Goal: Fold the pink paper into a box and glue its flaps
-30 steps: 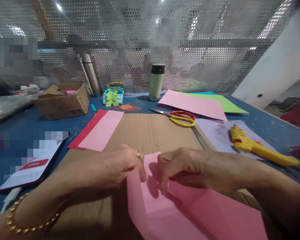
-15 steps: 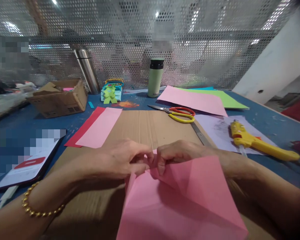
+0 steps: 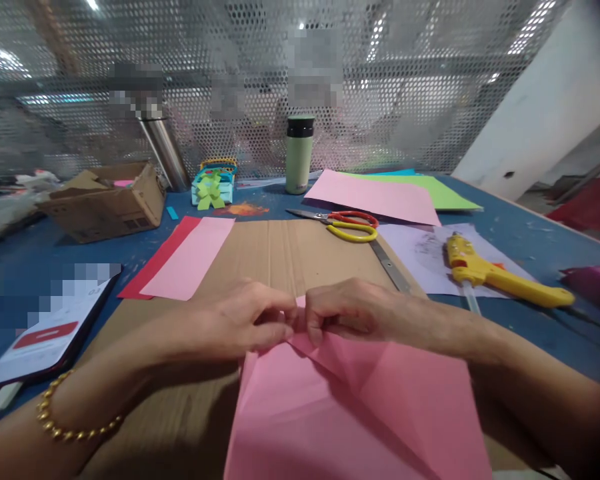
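A large sheet of pink paper (image 3: 300,413) with several creases lies in front of me over the brown cardboard (image 3: 280,257). At its far edge my left hand (image 3: 253,317) pinches the paper between thumb and fingers. Close beside it, my right hand (image 3: 345,310) grips the same edge with curled fingers. A folded flap of the paper slants from under the fingertips down to the right. The fingers partly hide the pinched spot. A bead bracelet (image 3: 55,433) circles my left wrist.
Scissors (image 3: 353,225) and a metal ruler (image 3: 390,267) lie beyond my hands. A yellow glue gun (image 3: 510,280) rests at right on pale paper. Pink and red strips (image 3: 190,257), a phone (image 3: 45,333) and a cardboard box (image 3: 105,207) are left. A green bottle (image 3: 299,157) stands behind.
The right-hand flap of the pink paper has dropped lower and flatter. Both hands keep their pinch at the far edge. The view has shifted slightly right.
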Tool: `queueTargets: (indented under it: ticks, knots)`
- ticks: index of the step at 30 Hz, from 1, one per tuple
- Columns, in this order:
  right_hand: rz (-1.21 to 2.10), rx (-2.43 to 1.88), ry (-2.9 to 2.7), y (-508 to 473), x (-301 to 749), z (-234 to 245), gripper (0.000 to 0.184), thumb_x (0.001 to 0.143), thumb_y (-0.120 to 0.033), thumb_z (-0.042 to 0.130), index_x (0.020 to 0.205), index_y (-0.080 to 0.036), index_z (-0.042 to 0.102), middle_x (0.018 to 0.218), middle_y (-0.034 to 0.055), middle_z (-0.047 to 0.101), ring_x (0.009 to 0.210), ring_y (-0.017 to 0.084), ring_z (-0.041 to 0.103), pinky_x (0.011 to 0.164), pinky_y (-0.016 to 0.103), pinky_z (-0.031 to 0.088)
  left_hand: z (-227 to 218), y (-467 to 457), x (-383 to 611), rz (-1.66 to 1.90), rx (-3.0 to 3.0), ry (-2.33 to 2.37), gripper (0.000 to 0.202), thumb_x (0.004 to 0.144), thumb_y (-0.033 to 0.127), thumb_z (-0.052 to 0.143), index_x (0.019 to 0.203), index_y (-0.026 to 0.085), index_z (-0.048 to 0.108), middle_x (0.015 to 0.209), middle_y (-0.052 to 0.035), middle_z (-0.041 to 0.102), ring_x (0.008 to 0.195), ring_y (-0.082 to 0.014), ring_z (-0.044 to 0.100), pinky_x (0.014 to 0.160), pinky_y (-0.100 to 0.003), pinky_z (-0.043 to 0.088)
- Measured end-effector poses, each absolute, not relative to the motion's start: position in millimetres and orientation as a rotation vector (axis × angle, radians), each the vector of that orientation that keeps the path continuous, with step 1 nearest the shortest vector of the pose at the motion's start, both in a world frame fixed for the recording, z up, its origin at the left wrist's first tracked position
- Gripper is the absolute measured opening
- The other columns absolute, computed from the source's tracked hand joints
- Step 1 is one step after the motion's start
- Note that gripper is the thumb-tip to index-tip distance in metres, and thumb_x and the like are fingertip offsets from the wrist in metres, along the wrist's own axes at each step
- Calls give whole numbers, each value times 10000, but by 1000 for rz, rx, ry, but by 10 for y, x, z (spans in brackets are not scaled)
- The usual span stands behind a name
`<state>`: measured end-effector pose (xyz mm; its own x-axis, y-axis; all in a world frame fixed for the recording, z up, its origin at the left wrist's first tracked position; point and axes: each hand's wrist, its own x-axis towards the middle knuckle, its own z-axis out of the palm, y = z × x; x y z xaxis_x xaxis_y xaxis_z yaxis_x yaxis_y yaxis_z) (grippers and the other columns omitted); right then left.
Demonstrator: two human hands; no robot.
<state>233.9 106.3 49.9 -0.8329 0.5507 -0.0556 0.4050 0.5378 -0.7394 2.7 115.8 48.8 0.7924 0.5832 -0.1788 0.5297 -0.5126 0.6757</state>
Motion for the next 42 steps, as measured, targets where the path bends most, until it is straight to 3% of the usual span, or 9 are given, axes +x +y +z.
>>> queueTargets:
  ticks: [6, 12, 19, 25, 33, 42]
  knots:
    - [1166, -761, -2584, 1066, 2319, 451, 203, 915, -119, 484, 916, -175, 680, 905, 10, 680, 777, 120, 591, 708, 225, 430, 391, 1267, -29, 48, 2179, 873, 144, 898, 227, 412, 886, 192, 552, 659, 36, 571, 588, -98, 485, 538, -217, 329]
    - [1197, -767, -2553, 1047, 2300, 459, 224, 911, -120, 470, 936, -191, 681, 957, 18, 696, 844, 143, 617, 782, 255, 450, 297, 1231, -20, 82, 2208, 913, 112, 806, 193, 480, 861, 203, 577, 692, 37, 564, 588, -99, 465, 518, -226, 308]
    - [1151, -754, -2598, 1106, 2326, 368, 251, 878, -102, 498, 986, -208, 698, 929, 8, 700, 798, 132, 618, 733, 231, 453, 497, 1139, -13, 73, 2043, 964, 141, 823, 160, 452, 864, 196, 583, 734, 25, 607, 627, -98, 488, 546, -215, 337]
    - [1087, -726, -2603, 1140, 2287, 281, 272, 848, -85, 518, 993, -230, 698, 952, 1, 713, 813, 130, 637, 740, 223, 465, 461, 1176, -56, 114, 1922, 977, 174, 824, 225, 486, 933, 187, 616, 800, -3, 611, 644, -115, 490, 548, -230, 353]
    - [1050, -801, -2609, 1083, 2251, 329, 261, 847, -59, 537, 966, -242, 681, 930, -40, 705, 821, 103, 632, 728, 178, 450, 419, 1176, -115, 94, 2052, 990, 111, 731, 179, 520, 788, 190, 615, 775, 8, 555, 668, -125, 498, 552, -244, 349]
    - [1081, -798, -2585, 1137, 2255, 272, 228, 854, -91, 540, 945, -234, 692, 903, -26, 709, 790, 112, 630, 704, 189, 457, 465, 1213, -123, 5, 2054, 871, 136, 791, 247, 535, 731, 175, 634, 800, -5, 530, 666, -119, 480, 571, -262, 356]
